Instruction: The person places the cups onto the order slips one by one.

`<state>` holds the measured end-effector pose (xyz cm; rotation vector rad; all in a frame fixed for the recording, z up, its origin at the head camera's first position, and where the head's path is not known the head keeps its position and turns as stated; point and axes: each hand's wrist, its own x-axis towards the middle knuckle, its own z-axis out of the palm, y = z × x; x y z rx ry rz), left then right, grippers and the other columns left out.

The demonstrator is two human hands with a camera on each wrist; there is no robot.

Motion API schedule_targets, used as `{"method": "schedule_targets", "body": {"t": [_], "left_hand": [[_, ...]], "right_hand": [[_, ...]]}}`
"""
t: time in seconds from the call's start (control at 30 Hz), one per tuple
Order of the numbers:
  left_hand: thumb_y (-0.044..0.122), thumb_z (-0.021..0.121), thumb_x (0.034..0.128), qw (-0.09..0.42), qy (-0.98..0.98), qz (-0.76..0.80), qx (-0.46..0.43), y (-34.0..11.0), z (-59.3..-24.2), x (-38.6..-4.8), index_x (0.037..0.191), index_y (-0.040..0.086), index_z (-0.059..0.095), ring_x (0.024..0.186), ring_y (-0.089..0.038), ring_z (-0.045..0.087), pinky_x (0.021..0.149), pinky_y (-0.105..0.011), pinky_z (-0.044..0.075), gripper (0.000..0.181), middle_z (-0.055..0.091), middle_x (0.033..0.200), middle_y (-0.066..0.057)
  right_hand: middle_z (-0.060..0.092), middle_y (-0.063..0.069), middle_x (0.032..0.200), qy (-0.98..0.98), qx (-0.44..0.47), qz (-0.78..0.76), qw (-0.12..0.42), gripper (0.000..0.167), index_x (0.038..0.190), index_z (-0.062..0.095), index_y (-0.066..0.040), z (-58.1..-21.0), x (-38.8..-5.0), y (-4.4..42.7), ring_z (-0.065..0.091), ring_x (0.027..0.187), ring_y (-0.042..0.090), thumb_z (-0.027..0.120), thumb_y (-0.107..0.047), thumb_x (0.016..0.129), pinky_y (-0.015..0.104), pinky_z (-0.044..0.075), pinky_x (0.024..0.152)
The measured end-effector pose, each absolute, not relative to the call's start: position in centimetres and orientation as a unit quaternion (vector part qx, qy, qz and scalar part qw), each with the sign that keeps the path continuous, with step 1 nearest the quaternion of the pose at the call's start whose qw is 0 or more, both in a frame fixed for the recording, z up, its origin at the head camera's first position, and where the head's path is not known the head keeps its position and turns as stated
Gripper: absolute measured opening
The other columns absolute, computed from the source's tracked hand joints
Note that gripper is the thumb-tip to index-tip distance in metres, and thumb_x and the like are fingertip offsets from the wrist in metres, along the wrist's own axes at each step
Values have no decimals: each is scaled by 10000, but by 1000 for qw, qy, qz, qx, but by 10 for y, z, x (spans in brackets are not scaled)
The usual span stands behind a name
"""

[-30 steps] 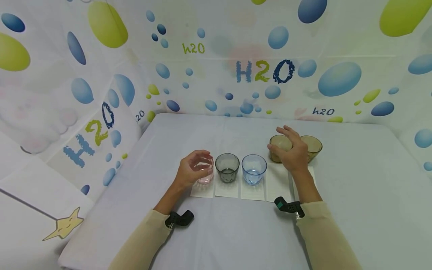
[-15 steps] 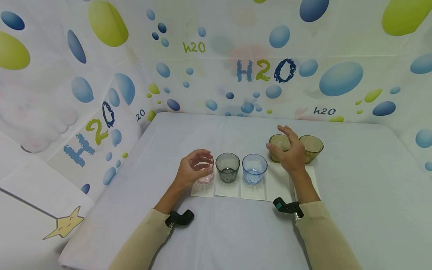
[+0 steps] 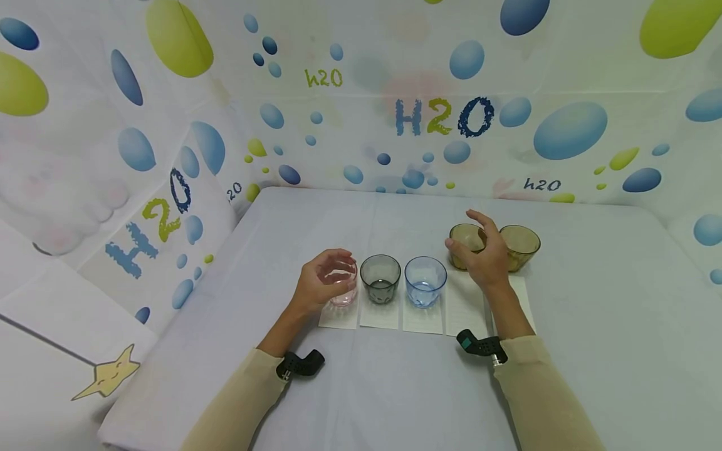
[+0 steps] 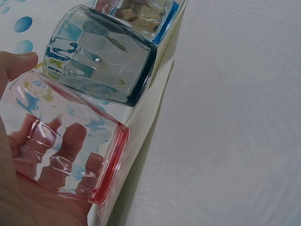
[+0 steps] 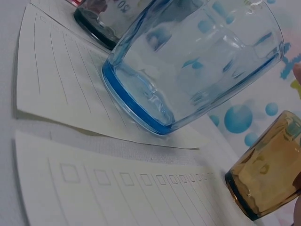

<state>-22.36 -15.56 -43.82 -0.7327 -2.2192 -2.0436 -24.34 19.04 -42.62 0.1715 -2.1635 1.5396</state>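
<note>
My left hand (image 3: 324, 283) curls round a pink glass (image 3: 345, 294) at the left end of a row. In the left wrist view the fingers show through the pink glass (image 4: 70, 146), with the thumb beside its rim. My right hand (image 3: 489, 260) has thumb and fingers round the left one of two amber glasses (image 3: 467, 235), which stands behind the row. The right wrist view shows an amber glass (image 5: 265, 169) with fingertips at its side. The other amber glass (image 3: 521, 244) stands just right of my right hand, partly covered by it.
A grey glass (image 3: 380, 279) and a blue glass (image 3: 425, 282) stand between my hands on white paper strips (image 3: 422, 322). More strips (image 3: 465, 307) lie by my right wrist. A printed cloth backdrop (image 3: 361, 125) rises behind the white table (image 3: 395, 388).
My right hand has shifted very slightly left at the amber glass. My left hand stays round the pink glass, and the glasses keep their places.
</note>
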Motion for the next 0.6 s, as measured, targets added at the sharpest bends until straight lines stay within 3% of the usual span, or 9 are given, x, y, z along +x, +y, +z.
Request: {"method": "schedule_targets", "body": {"t": [0.33, 0.6], "left_hand": [[-81, 766, 781, 17, -715, -658, -237, -155, -437, -224, 1307, -141, 522, 1090, -398, 633, 975, -575, 531, 583, 617, 1195, -269], [-74, 768, 779, 18, -713, -659, -238, -155, -438, -224, 1307, -146, 514, 1086, -390, 634, 971, -559, 539, 589, 618, 1195, -266]], "right_hand": [[476, 171, 1500, -769, 57, 600, 215, 686, 1469, 460, -33, -428, -241, 188, 442, 1377, 359, 777, -153, 874, 548, 336, 1178], [465, 127, 1508, -762, 62, 613, 200, 691, 1491, 429, -63, -437, -245, 188, 447, 1379, 320, 766, -198, 903, 539, 351, 1156]]}}
